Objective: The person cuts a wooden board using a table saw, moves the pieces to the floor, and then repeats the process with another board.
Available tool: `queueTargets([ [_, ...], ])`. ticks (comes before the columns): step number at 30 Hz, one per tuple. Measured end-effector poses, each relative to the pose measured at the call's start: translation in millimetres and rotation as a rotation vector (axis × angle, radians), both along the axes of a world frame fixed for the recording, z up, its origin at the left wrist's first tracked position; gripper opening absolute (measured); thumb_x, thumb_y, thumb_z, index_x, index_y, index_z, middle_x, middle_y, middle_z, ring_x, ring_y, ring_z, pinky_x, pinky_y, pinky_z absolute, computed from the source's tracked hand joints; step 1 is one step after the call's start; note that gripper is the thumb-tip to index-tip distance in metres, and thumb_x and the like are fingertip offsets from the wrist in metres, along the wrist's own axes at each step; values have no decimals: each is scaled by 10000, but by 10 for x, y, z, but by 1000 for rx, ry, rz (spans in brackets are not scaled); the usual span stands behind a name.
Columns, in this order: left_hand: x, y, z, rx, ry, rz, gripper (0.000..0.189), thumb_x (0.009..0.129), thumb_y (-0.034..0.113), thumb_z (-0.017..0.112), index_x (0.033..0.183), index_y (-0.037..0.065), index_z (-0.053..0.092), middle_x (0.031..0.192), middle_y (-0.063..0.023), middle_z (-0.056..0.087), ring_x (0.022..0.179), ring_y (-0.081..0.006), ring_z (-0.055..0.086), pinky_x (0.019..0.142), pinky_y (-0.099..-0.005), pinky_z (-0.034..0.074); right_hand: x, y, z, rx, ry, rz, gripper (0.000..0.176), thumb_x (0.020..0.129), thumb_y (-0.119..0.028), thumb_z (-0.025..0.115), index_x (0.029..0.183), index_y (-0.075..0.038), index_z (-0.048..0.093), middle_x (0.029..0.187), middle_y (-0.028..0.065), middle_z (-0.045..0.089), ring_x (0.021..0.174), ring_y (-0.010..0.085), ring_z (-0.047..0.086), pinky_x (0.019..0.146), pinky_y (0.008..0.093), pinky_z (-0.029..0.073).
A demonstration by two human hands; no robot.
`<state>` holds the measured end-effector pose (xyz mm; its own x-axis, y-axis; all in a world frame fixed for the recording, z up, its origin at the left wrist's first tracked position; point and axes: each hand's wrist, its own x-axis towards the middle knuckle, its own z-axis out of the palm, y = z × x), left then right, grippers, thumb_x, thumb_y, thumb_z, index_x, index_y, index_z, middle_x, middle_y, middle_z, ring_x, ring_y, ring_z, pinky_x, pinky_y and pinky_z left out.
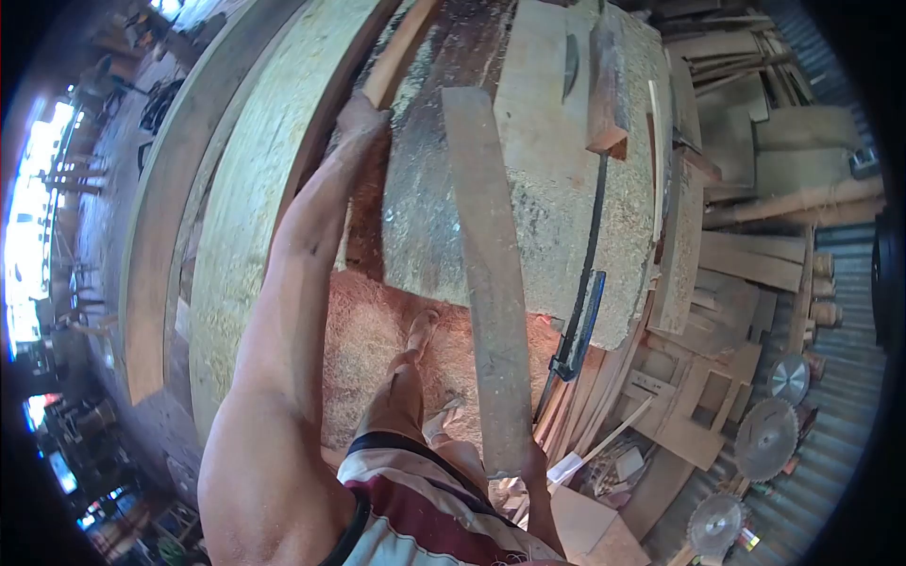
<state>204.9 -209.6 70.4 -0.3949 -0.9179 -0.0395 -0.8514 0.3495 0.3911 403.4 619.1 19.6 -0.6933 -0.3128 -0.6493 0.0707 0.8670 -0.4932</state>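
Note:
My left hand (362, 115), at the end of a stretched arm, is closed around the near end of a reddish-brown wooden strip (404, 52), whose far end runs out of the top of the view. Low in the view, my right hand (534, 463) grips the edge of a long flat grey-brown plank (491, 274) at its near end; its fingers are partly hidden. That plank slants away from my body, its far part over a sawdust-covered work surface (425, 226).
Thick boards (245, 123) lie along the left. On the right are a wooden block (607, 104), a blue-and-black bar clamp (578, 325) and stacked offcuts (698, 396). Several circular saw blades (766, 439) hang by a corrugated metal wall (845, 349). Shavings (354, 330) cover the floor around my feet.

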Motion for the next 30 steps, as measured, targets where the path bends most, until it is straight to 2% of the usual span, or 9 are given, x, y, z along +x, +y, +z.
queueTargets([
  [3, 337, 490, 85, 367, 139, 90, 601, 805, 364, 843, 1240, -26, 702, 1144, -238, 778, 1044, -395, 773, 906, -483, 624, 15, 253, -348, -6, 184, 297, 544, 1145, -406, 384, 1240, 43, 677, 1183, 282, 733, 1103, 433, 712, 951, 505, 543],
  [7, 1522, 1711, 331, 307, -18, 22, 697, 782, 427, 886, 1272, -28, 688, 1125, -235, 783, 1014, -396, 774, 919, -481, 615, -112, -258, 202, -143, -171, -173, 652, 1142, -491, 378, 1387, 57, 629, 1341, 283, 686, 1261, 419, 654, 1078, 482, 501],
  [9, 2364, 2235, -44, 313, -3, 18, 803, 755, 523, 912, 1292, -27, 678, 1116, -244, 781, 1021, -403, 767, 937, -501, 595, -171, -169, 65, -146, -157, -116, 738, 1134, -556, 371, 1450, 74, 589, 1421, 312, 636, 1322, 419, 618, 1116, 470, 477],
  [13, 4321, 3870, 214, 471, 274, 160, 865, 814, 724, 791, 1178, -59, 737, 1060, -292, 769, 996, -427, 758, 891, -510, 567, -371, 109, -333, -256, -121, 2, 914, 1101, -705, 341, 1513, 91, 524, 1501, 303, 585, 1383, 408, 574, 1156, 460, 445],
  [17, 6030, 5515, 377, 776, 23, 517, 975, 875, 878, 581, 1064, -54, 801, 1026, -323, 764, 1012, -425, 746, 889, -499, 545, -568, -56, -148, -280, -238, -84, 1036, 1041, -809, 354, 1554, 84, 464, 1551, 251, 549, 1411, 389, 543, 1184, 460, 423],
  [20, 6970, 6733, 883, 909, 77, 572, 1018, 900, 893, 514, 1207, -43, 773, 1128, -322, 755, 1118, -430, 728, 976, -490, 542, -687, -61, -68, -294, -239, -20, 1107, 997, -864, 374, 1637, 39, 354, 1638, 204, 464, 1461, 373, 491, 1213, 461, 408],
  [22, 7434, 7521, 1216, 971, 49, 605, 983, 931, 856, 512, 1306, -23, 739, 1224, -310, 739, 1198, -428, 705, 1054, -464, 531, -681, -68, -94, -385, -226, -8, 1128, 984, -881, 366, 1652, 27, 329, 1648, 193, 457, 1475, 370, 481, 1217, 467, 406],
  [25, 7709, 8557, 1793, 1153, 166, 850, 848, 976, 798, 520, 1287, 50, 771, 1091, -241, 786, 1014, -330, 762, 861, -429, 589, -752, -105, -135, -322, -325, -68, 1030, 1015, -849, 330, 1693, -76, 284, 1678, 165, 420, 1489, 364, 470, 1229, 481, 392],
  [30, 8443, 9993, 917, 778, -162, 405, 485, 1117, 467, 432, 1441, 172, 640, 945, -256, 752, 853, -414, 760, 776, -534, 609, -573, -404, -41, -261, -367, -135, 948, 1024, -839, 319, 1622, -104, 312, 1605, 165, 431, 1433, 363, 489, 1190, 488, 399],
])
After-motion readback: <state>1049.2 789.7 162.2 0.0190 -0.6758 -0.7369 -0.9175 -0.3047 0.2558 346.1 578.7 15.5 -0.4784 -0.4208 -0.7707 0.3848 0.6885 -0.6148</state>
